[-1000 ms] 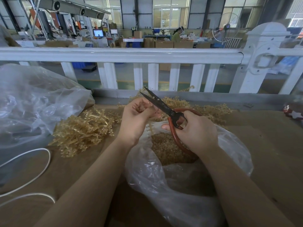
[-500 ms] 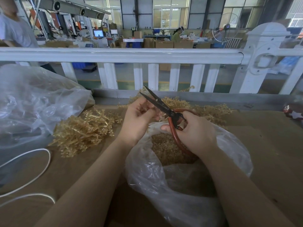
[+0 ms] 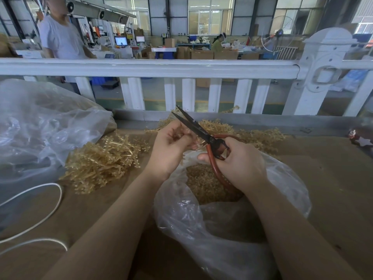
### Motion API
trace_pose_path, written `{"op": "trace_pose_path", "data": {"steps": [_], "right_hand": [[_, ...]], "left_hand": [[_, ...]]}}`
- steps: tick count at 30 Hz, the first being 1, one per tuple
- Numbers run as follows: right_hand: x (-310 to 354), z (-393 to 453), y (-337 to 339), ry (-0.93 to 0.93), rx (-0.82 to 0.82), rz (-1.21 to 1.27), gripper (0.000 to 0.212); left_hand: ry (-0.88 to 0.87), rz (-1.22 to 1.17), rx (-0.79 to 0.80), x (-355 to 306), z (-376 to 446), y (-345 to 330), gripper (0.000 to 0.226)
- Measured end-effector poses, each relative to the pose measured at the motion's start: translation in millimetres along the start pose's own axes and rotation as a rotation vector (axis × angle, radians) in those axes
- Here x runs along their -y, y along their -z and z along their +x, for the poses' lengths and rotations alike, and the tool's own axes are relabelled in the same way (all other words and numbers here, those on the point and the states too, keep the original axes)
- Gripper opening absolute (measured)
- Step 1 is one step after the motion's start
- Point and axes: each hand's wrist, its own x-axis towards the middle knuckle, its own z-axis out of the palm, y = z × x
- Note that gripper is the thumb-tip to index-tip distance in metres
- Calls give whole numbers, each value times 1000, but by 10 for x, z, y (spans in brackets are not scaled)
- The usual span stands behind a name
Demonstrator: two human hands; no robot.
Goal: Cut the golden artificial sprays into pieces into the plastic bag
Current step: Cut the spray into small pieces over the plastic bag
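Note:
My left hand (image 3: 171,148) pinches a small golden spray piece (image 3: 182,132), mostly hidden by the fingers, right beside the scissor blades. My right hand (image 3: 240,162) grips black scissors with red-brown loop handles (image 3: 201,132); the blades are slightly apart and point up and left. Both hands hover over the mouth of a clear plastic bag (image 3: 212,229), which holds a heap of cut golden pieces (image 3: 203,182). A pile of uncut golden sprays (image 3: 103,162) lies on the brown table to the left. More sprays (image 3: 260,136) lie behind my right hand.
A large crumpled clear plastic bag (image 3: 40,126) fills the left side. A white cord (image 3: 50,211) loops at the lower left. A white railing (image 3: 161,67) runs along the far table edge, and a person in a white shirt (image 3: 60,37) stands beyond it. A small red ornament (image 3: 361,138) sits far right.
The scissor blades have closed a little beside my left hand's fingers. A person in a white shirt has walked into view behind the railing at the upper left.

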Motion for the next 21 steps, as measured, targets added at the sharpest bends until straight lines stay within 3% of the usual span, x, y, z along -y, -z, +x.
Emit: {"op": "trace_pose_path", "data": {"steps": [5, 9, 14, 18, 21], "right_hand": [[1, -11, -20, -41, -17, 127, 70], [15, 28, 1, -156, 2, 426, 72], [6, 64, -17, -208, 133, 576, 27], [40, 57, -29, -200, 150, 641, 10], [64, 48, 16, -222, 114, 752, 6]], "left_hand": [[110, -98, -28, 13, 26, 18, 13], [199, -187, -25, 15, 55, 22, 19], [235, -185, 45, -7, 29, -45, 19], [266, -222, 50, -10, 22, -46, 6], [351, -301, 63, -34, 25, -26, 41]]}}
